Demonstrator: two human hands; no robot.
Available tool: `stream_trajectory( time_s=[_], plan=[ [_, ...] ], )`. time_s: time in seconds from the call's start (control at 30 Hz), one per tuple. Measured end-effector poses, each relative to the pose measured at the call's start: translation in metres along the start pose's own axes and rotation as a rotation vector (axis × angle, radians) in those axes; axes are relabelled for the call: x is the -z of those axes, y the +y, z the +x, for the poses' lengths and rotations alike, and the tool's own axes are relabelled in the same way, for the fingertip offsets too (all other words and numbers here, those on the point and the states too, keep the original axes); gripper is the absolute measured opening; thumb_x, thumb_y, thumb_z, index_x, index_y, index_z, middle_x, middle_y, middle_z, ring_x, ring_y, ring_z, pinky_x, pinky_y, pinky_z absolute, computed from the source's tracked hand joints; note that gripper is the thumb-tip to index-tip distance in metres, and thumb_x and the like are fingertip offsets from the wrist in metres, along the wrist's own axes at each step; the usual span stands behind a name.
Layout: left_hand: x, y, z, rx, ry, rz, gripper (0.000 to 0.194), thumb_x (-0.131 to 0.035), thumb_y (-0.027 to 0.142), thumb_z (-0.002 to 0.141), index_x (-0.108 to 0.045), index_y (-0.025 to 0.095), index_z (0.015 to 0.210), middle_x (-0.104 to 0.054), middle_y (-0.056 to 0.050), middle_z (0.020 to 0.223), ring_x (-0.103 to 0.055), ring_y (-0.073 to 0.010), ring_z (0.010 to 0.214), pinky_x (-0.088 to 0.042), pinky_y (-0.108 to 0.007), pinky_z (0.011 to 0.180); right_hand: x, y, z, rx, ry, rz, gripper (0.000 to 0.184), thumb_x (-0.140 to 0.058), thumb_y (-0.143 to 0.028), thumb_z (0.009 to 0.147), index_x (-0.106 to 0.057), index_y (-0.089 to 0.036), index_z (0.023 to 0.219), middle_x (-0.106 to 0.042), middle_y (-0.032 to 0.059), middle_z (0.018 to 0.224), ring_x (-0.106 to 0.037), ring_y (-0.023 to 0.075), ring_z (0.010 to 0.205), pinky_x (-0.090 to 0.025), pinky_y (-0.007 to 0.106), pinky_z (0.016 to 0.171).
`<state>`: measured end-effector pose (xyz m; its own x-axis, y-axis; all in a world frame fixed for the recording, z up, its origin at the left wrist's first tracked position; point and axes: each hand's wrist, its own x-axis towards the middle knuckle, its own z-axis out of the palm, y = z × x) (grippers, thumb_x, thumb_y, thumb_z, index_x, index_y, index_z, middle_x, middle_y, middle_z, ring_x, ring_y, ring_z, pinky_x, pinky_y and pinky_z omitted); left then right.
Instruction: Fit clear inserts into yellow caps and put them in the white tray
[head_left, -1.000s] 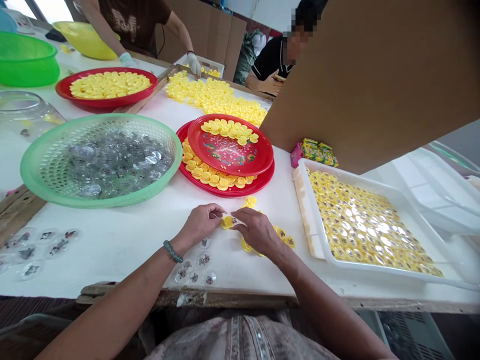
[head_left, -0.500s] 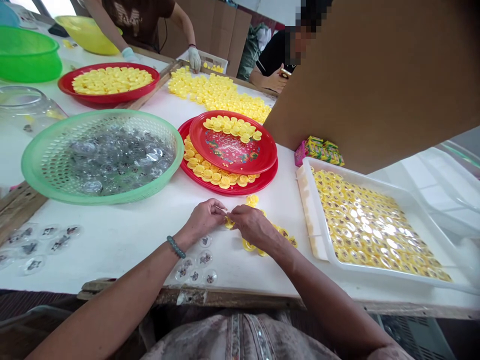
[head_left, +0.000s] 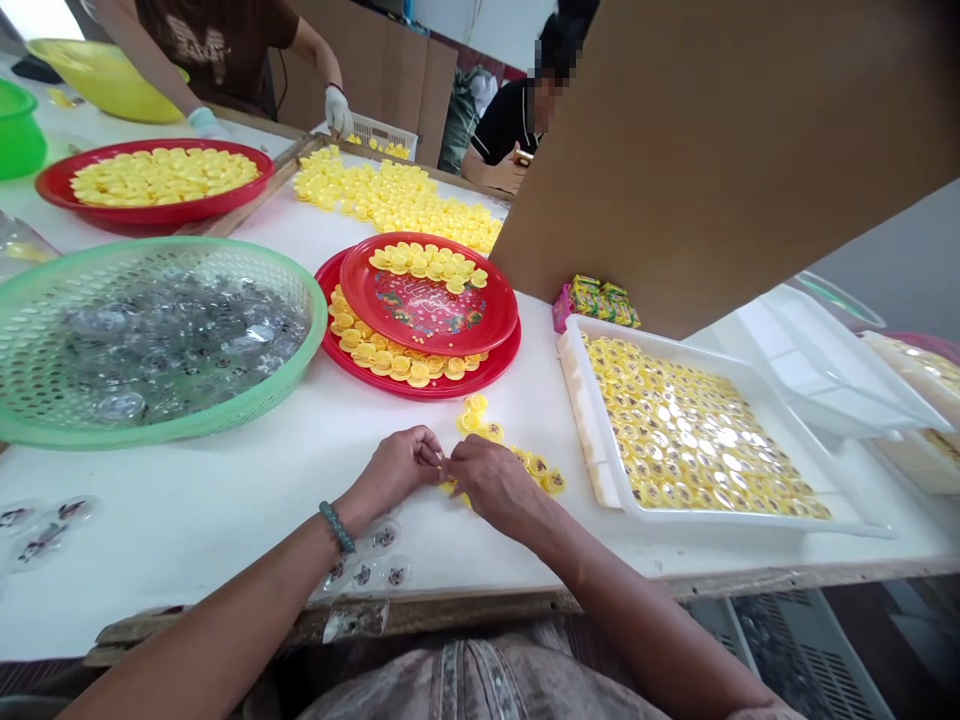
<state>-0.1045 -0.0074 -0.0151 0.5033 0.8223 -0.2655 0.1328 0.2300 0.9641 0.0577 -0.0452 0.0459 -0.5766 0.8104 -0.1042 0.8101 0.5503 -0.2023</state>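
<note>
My left hand (head_left: pixel 403 466) and my right hand (head_left: pixel 491 485) meet above the white table, fingertips pinched together. Between them is a small yellow round piece (head_left: pixel 448 488), mostly hidden by the fingers. Just beyond and right of my right hand lie several loose yellow round pieces (head_left: pixel 537 467), some showing a small dark print. Clear discs with printed animal pictures (head_left: pixel 385 538) lie flat beside my left wrist, partly covered by the forearm. Further left are more clear printed discs (head_left: pixel 45 540).
A green strainer basket (head_left: pixel 311 330) holds clear printed discs. Two stacked red trays (head_left: pixel 431 318) carry yellow pieces. To the right stands a white tray (head_left: pixel 600 470) full of printed yellow pieces, before a cardboard sheet (head_left: pixel 675 150). Across the table, a gloved hand (head_left: pixel 338 112) is near scattered yellow pieces.
My right fingertips have closed in against my left ones, covering most of the yellow piece. The view has turned right, so the table things appear further left.
</note>
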Motion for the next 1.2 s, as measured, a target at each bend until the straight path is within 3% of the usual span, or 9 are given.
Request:
stream_trajectory(
  time_s=[0.13,0.27,0.33,0.43,0.63,0.77,0.97,1.07,1.2],
  plan=[
    [-0.009,-0.003,-0.003,-0.034,-0.051,0.037,0.030,-0.074,0.026,0.059,-0.056,0.017,0.081,-0.064,-0.002,0.073,-0.061,-0.0157,0.068,-0.047,-0.026,0.061,0.002,0.011,-0.017,-0.012,0.122,0.153,0.009,-0.060,-0.020,0.082,-0.067,-0.018,0.088,-0.065,0.0076,0.095,-0.058,0.0178,0.092,-0.045,0.027,0.077],
    [-0.004,0.004,-0.003,-0.059,-0.020,0.072,0.032,-0.073,0.032,0.062,-0.056,0.017,0.084,-0.065,-0.003,0.076,-0.060,-0.0156,0.068,-0.047,-0.025,0.060,0.006,0.043,-0.010,-0.296,0.319,0.108,0.024,-0.045,-0.018,0.089,-0.061,-0.016,0.106,-0.064,0.0101,0.106,-0.058,0.0194,0.098,-0.046,0.030,0.082],
    [0.002,0.009,-0.002,-0.096,0.065,0.143,0.030,-0.072,0.033,0.063,-0.058,0.017,0.085,-0.066,-0.003,0.080,-0.059,-0.0146,0.067,-0.047,-0.025,0.060,0.006,0.058,0.000,-0.420,0.290,0.009,0.026,-0.041,-0.017,0.090,-0.061,-0.015,0.107,-0.064,0.0115,0.105,-0.059,0.0214,0.097,-0.046,0.031,0.080],
    [0.010,0.017,-0.003,-0.139,0.186,0.307,0.027,-0.068,0.030,0.067,-0.060,0.018,0.091,-0.066,-0.003,0.090,-0.059,-0.0131,0.065,-0.047,-0.025,0.061,0.004,0.065,0.014,-0.428,0.166,-0.053,0.029,-0.042,-0.010,0.086,-0.061,-0.015,0.107,-0.066,0.0110,0.102,-0.059,0.0215,0.096,-0.045,0.028,0.078],
    [0.023,0.029,-0.005,-0.176,0.341,0.525,0.031,-0.060,0.018,0.070,-0.060,0.018,0.101,-0.067,-0.003,0.090,-0.061,-0.0140,0.066,-0.048,-0.025,0.064,-0.008,0.029,0.030,-0.273,0.150,0.048,0.036,-0.040,-0.001,0.080,-0.061,-0.016,0.104,-0.067,0.0073,0.099,-0.061,0.0192,0.092,-0.045,0.025,0.076],
    [0.029,0.029,-0.007,-0.213,0.323,0.572,0.029,-0.057,0.016,0.070,-0.061,0.018,0.098,-0.067,-0.003,0.093,-0.062,-0.0141,0.068,-0.048,-0.024,0.063,-0.011,0.005,0.036,-0.161,0.181,0.221,0.042,-0.042,-0.001,0.080,-0.056,-0.015,0.117,-0.062,0.0089,0.114,-0.060,0.0182,0.098,-0.047,0.027,0.081],
    [0.031,0.028,-0.012,-0.246,0.340,0.662,0.030,-0.055,0.017,0.072,-0.061,0.017,0.101,-0.065,-0.004,0.099,-0.059,-0.0125,0.063,-0.049,-0.025,0.062,-0.003,0.001,0.010,-0.165,0.354,0.294,0.028,-0.049,-0.015,0.086,-0.057,-0.017,0.113,-0.062,0.0104,0.112,-0.056,0.0206,0.104,-0.047,0.035,0.089],
    [0.030,0.029,-0.014,-0.384,0.349,0.735,0.032,-0.057,0.021,0.074,-0.060,0.017,0.106,-0.062,-0.005,0.105,-0.059,-0.0145,0.072,-0.049,-0.029,0.071,-0.002,-0.006,-0.012,-0.175,0.355,0.245,0.022,-0.057,-0.025,0.084,-0.058,-0.018,0.105,-0.062,0.0098,0.106,-0.055,0.0226,0.100,-0.047,0.038,0.085],
    [0.020,0.027,-0.015,-0.645,0.200,0.923,0.038,-0.064,0.025,0.074,-0.061,0.020,0.111,-0.057,-0.008,0.119,-0.046,-0.0255,0.107,-0.037,-0.042,0.093,-0.014,-0.020,-0.029,-0.128,0.304,0.141,0.015,-0.061,-0.022,0.081,-0.058,-0.017,0.096,-0.060,0.0092,0.101,-0.053,0.0230,0.095,-0.045,0.038,0.082]
  ],
)
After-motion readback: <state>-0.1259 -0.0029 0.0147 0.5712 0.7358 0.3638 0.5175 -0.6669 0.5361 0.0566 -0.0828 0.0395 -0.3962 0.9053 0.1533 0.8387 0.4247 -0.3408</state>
